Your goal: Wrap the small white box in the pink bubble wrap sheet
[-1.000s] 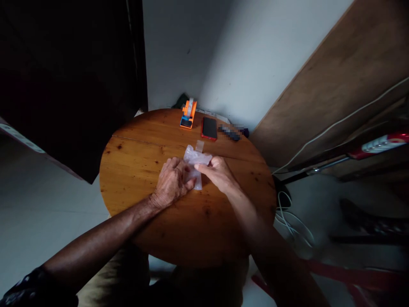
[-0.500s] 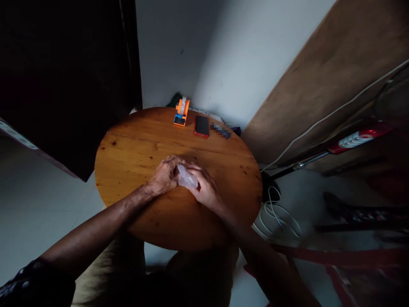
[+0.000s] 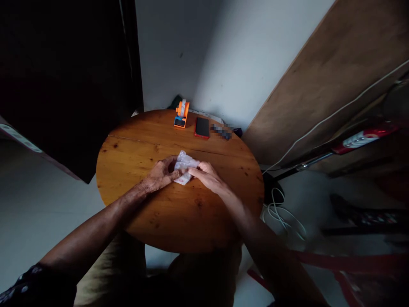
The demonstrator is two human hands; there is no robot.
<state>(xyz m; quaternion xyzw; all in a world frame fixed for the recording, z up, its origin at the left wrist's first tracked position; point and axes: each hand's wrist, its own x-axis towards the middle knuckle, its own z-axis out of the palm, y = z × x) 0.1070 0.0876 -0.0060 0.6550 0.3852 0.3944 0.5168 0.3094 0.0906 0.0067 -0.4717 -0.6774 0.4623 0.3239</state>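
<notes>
A small crumpled whitish sheet (image 3: 183, 162), thin like paper or plastic film, is between my two hands over the middle of the round wooden table (image 3: 128, 170). My left hand (image 3: 162, 175) grips its left side, with the thumb lying across the front. From the right, my right hand (image 3: 206, 175) pinches the sheet's right edge, its thumb close to the left thumb. The fingers behind the sheet are partly hidden.
At the table's far edge stand an orange and blue tape dispenser (image 3: 181, 114) and a dark-screened phone in a red case (image 3: 202, 128). A blurred-out dark item (image 3: 221, 131) lies beside them. White cable (image 3: 277, 213) coils on the floor at right. A wall rises behind.
The whitish sheet has gone from a narrow bunched shape to a wider, flatter spread. Both thumbs have come together over its front.
</notes>
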